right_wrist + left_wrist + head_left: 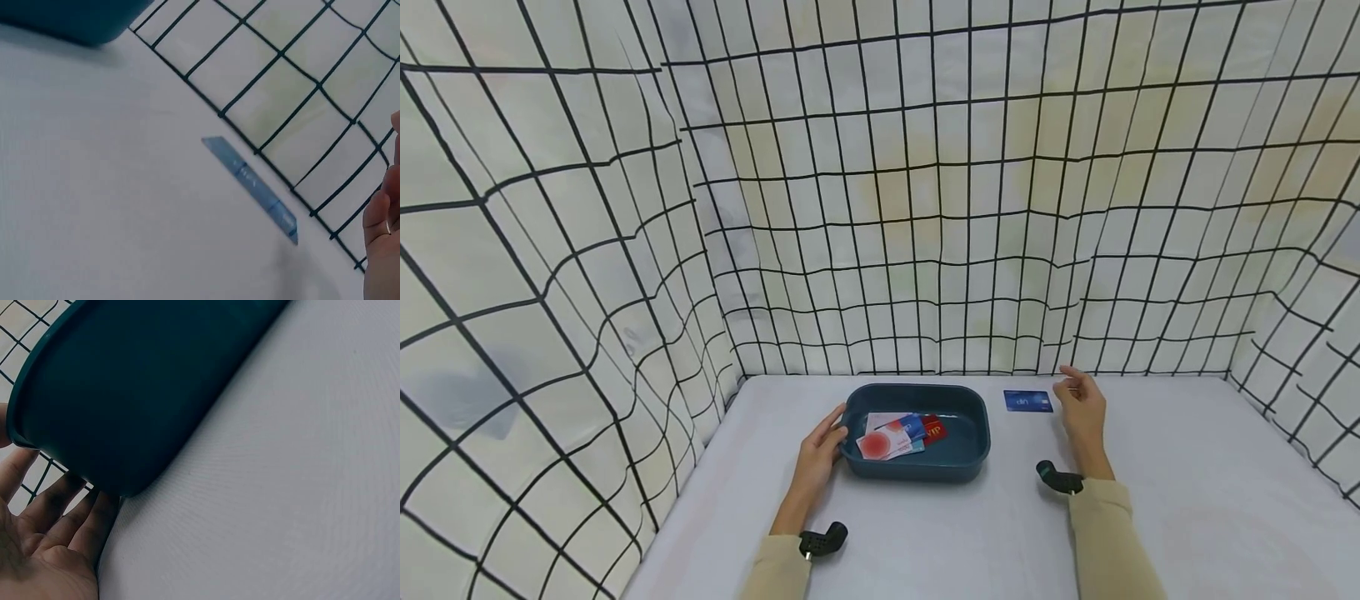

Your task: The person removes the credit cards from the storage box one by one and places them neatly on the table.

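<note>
A dark teal plastic bin (917, 471) stands on the white table with several cards (887, 437) lying in it, red, white and blue ones among them. At its left end my left hand (820, 454) holds the bin, thumb at the rim and fingers along the outer wall; in the left wrist view the fingertips (103, 506) meet that wall. A blue card (1028, 402) lies flat on the table to the right of the bin. Just right of this card, my right hand (1084, 412) hovers with loosely bent fingers and nothing in them.
Black grid netting (951, 250) over pale cloth rises behind the table and along both sides. The table's back edge runs just behind the bin and the blue card. A dark wrist camera (823, 540) is on the left wrist and another (1060, 477) on the right.
</note>
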A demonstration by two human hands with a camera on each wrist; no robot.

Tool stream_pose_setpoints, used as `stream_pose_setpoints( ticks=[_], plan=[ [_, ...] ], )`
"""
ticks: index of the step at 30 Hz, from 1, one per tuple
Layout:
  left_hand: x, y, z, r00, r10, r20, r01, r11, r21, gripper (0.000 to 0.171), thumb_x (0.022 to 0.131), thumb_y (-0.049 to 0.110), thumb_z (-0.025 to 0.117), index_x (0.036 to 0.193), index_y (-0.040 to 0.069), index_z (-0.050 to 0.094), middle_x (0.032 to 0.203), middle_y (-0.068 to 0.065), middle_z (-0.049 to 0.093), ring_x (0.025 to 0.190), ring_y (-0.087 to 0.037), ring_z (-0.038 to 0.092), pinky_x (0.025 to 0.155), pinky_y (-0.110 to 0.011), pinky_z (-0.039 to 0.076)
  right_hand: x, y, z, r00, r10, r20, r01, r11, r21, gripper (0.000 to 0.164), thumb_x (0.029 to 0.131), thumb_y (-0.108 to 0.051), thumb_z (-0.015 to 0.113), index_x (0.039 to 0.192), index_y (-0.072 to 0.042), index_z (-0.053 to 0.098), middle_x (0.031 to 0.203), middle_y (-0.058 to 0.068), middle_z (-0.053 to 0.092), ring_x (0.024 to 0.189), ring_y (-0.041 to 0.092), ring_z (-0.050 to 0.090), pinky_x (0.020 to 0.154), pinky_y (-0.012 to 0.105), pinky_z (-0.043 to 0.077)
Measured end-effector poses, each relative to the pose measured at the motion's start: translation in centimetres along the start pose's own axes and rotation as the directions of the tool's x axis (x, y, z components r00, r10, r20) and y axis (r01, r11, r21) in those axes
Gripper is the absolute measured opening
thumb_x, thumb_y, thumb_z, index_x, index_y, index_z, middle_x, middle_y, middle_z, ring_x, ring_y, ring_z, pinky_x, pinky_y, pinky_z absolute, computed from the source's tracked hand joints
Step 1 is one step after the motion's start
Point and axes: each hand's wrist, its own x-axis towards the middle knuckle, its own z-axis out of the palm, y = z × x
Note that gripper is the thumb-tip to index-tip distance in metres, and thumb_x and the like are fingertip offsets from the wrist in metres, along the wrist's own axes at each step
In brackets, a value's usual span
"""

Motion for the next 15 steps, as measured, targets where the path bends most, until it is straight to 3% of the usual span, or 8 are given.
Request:
stream_pose_setpoints(
  ticks=[8, 15],
  plan=[
    [0.0, 0.0, 0.0, 1.0, 0.002, -0.007, -0.002, 1.0, 0.001, 0.046, 0.107, 0.021, 0.053, 0.153, 0.023, 0.05, 0.158, -0.012, 0.049, 0.143, -0.03, 0.05, 0.114, -0.045, 0.044, -1.3, -5.7, 1.3, 0.985, -0.116, 0.125, 0.094, 0.982, 0.165, 0.034, 0.1, -0.006, 0.06, 0.134, -0.003, 0.061, 0.095, -0.009, 0.055, 0.087, 0.008, 0.05, 0.072, 0.016, 0.043],
    [-0.2, 0.1, 0.0, 1.0, 0.007, 0.001, -0.007, 1.0, 0.002, 0.046, 0.107, 0.021, 0.052, 0.153, 0.023, 0.049, 0.158, -0.013, 0.048, 0.144, -0.031, 0.049, 0.116, -0.047, 0.042, -3.7, -10.1, 2.9, 0.93, -0.244, 0.276, 0.21, 0.967, 0.146, 0.031, 0.1, -0.003, 0.06, 0.13, 0.005, 0.06, 0.094, -0.001, 0.055, 0.085, 0.008, 0.051, 0.073, 0.016, 0.044]
  ],
)
